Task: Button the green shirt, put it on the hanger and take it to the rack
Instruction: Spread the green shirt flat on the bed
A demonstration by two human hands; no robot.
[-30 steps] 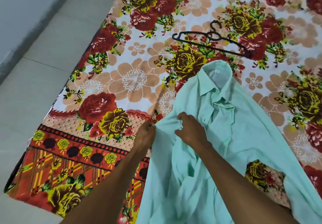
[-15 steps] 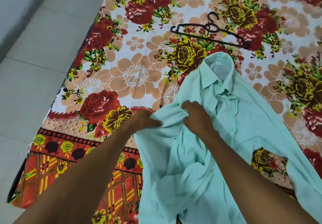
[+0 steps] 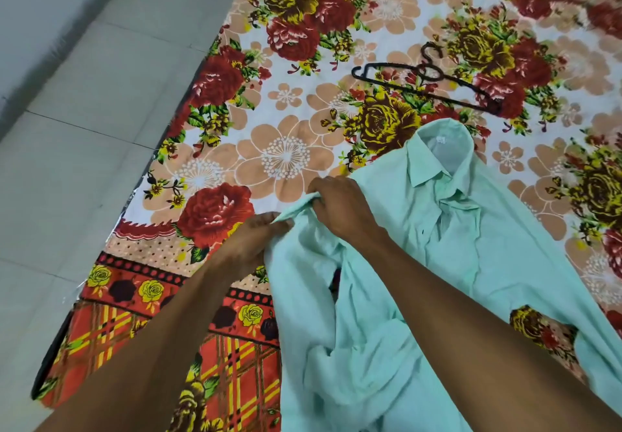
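The mint-green shirt (image 3: 478,263) lies crumpled on a floral bedsheet, collar pointing away from me, its front rumpled and partly open. My left hand (image 3: 249,246) pinches the shirt's left edge near the shoulder. My right hand (image 3: 340,206) grips the same fold of cloth just above it, fingers curled into the fabric. A black hanger (image 3: 427,85) lies flat on the sheet beyond the collar, apart from the shirt. The buttons are hidden among the folds.
The floral bedsheet (image 3: 286,159) covers the mattress, whose left edge runs diagonally beside a pale tiled floor (image 3: 67,149). A grey wall base shows at the upper left. No rack is in view.
Both hands have shifted up and left along the shirt's edge, lifting and bunching the fabric. The right hand now grips the fold higher, close to the left hand.
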